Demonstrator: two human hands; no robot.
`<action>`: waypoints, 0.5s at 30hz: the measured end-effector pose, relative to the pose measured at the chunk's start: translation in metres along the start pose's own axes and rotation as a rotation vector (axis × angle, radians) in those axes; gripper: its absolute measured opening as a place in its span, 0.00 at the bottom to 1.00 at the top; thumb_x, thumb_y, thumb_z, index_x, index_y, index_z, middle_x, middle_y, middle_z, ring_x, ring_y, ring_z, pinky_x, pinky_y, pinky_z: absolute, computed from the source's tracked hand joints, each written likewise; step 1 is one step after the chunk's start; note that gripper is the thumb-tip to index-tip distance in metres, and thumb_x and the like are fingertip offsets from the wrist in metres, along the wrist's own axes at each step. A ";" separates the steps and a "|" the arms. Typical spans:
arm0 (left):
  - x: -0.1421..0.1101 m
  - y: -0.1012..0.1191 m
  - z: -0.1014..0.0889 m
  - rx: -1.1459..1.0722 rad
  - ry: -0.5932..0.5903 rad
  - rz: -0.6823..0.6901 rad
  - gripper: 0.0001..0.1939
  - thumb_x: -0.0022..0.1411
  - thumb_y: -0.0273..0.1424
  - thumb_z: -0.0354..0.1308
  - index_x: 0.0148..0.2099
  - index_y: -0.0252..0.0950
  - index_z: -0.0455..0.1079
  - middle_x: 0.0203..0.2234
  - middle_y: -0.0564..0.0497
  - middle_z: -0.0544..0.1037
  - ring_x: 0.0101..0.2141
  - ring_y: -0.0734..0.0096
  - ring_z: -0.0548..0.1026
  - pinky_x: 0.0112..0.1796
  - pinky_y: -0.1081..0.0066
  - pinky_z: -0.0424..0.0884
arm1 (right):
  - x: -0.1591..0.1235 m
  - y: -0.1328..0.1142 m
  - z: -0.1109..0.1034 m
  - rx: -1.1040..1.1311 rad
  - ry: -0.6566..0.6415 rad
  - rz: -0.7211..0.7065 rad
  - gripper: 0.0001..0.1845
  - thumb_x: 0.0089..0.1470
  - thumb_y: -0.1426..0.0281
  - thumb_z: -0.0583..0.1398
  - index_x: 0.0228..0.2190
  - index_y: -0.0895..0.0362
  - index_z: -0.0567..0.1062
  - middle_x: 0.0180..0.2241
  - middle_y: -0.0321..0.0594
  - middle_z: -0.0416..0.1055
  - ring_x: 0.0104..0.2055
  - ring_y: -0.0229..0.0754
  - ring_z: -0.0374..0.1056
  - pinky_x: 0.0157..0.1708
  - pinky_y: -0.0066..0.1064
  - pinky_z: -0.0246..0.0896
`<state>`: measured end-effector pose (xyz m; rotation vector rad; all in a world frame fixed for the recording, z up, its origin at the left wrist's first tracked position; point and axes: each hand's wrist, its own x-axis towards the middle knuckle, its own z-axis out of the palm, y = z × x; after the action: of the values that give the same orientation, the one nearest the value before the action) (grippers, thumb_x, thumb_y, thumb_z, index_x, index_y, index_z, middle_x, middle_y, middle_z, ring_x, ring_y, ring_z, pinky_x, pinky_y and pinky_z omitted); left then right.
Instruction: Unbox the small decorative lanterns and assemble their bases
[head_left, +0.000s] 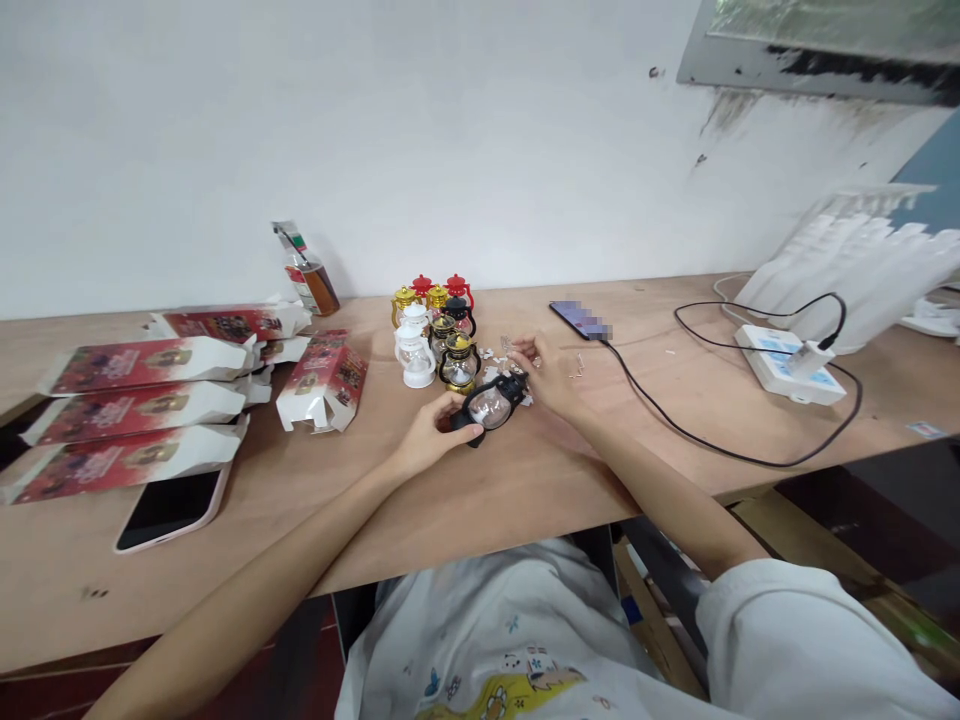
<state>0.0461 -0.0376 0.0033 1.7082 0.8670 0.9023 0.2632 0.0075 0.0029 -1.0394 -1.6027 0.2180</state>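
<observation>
My left hand (431,440) is closed around the base of a small black toy lantern (491,404) with a clear globe. The lantern lies tilted on its side, its top pointing to the right. My right hand (544,370) is beside that top, fingers pinched over small pale and clear bits (491,358) on the table; what the pinch holds is too small to make out. Just behind stand several more lanterns: a white one (415,352), a black and gold one (459,362), a black one (459,315) and red ones (456,288) at the back.
Red and white printed boxes (150,362) lie at the left, another box (324,382) nearer. A pink-edged phone (174,508), a bottle (315,285), a second phone (581,320) on a black cable (675,430), a power strip (787,365) and white plastic pieces (862,270) share the wooden table.
</observation>
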 end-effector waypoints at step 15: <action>0.005 -0.018 -0.003 0.130 0.131 -0.025 0.20 0.48 0.40 0.64 0.40 0.34 0.66 0.34 0.49 0.75 0.35 0.67 0.72 0.37 0.69 0.67 | 0.000 -0.006 -0.008 -0.243 0.243 -0.322 0.07 0.58 0.65 0.55 0.35 0.56 0.69 0.29 0.39 0.72 0.30 0.39 0.68 0.33 0.34 0.65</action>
<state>0.0436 -0.0269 -0.0118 1.7593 1.0519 0.9675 0.2670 0.0010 0.0086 -0.9321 -1.5702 -0.3167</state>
